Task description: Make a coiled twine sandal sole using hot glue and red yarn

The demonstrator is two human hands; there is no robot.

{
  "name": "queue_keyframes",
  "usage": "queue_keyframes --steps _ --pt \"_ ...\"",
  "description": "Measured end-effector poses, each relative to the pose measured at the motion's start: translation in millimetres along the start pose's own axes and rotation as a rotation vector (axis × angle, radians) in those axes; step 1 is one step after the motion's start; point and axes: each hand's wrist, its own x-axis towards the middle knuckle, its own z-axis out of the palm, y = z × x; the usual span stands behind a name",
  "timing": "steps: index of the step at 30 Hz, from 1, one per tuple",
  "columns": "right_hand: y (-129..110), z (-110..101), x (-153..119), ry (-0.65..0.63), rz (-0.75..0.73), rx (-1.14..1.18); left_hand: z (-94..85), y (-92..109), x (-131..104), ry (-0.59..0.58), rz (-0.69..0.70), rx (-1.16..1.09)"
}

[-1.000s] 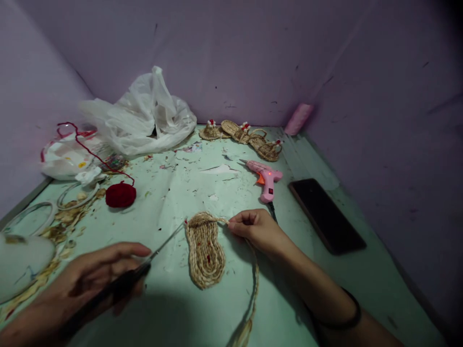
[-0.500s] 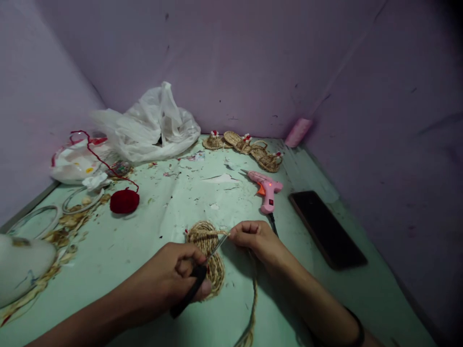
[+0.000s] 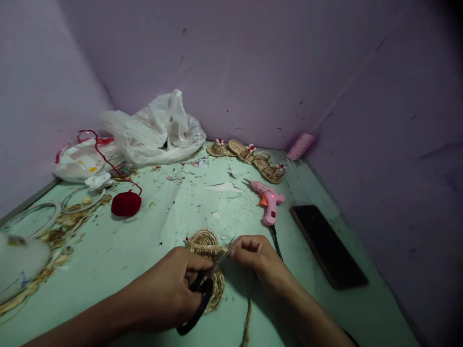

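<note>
My left hand (image 3: 177,286) is closed around the black handles of a pair of scissors (image 3: 197,318). Their blades point up and right and lie parted at a braided straw cord (image 3: 249,313), close to my right fingertips. My right hand (image 3: 255,253) pinches this cord, which hangs down toward the near edge of the picture. Under the scissors a small sole of coiled braid (image 3: 203,237) lies on the table, with a band of the same braid across its front. The left hand and scissors hide part of its middle.
A pink glue gun (image 3: 269,200) and a dark phone (image 3: 329,248) lie to the right. Small woven sandals (image 3: 267,171) are at the back. To the left are a red yarn ball (image 3: 126,204), a white plastic bag (image 3: 155,130) and wire rings (image 3: 81,200).
The scissors have opened, their handle loop spreading and their blades parting at the cord. My right hand keeps its pinch. The whole scene sits slightly lower in the picture.
</note>
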Motion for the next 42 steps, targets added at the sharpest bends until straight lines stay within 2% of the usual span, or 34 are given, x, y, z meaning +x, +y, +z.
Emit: queue_keyframes --steps 8,13,17,20,28,34,37,42 --pt "1.1 -0.1 0.4 -0.024 0.016 0.024 3.4 -6.5 0.3 0.012 0.003 -0.013" --pt "-1.1 3.7 -2.3 -0.027 0.032 0.048 1.0 1.6 -5.2 -0.084 -0.058 -0.093" --pt "-1.0 8.9 -5.6 -0.115 0.098 0.099 -3.7 6.6 -9.3 -0.112 -0.099 -0.010" --pt "0.7 11.2 -6.7 -0.119 0.143 0.129 -4.6 7.2 -9.7 -0.127 -0.144 0.012" --pt "0.2 11.0 -7.7 -0.126 0.152 0.194 0.3 -8.3 -10.1 -0.122 -0.173 -0.093" --pt "2.8 13.5 -8.5 -0.207 0.217 0.174 -5.4 2.2 -15.0 -0.185 -0.137 0.047" --pt "2.4 12.8 -8.8 -0.205 0.220 0.174 -5.7 6.7 -15.3 -0.190 -0.177 0.006" --pt "-1.7 5.9 -8.1 -0.193 0.170 0.149 -5.0 1.5 -11.0 -0.138 -0.174 -0.126"
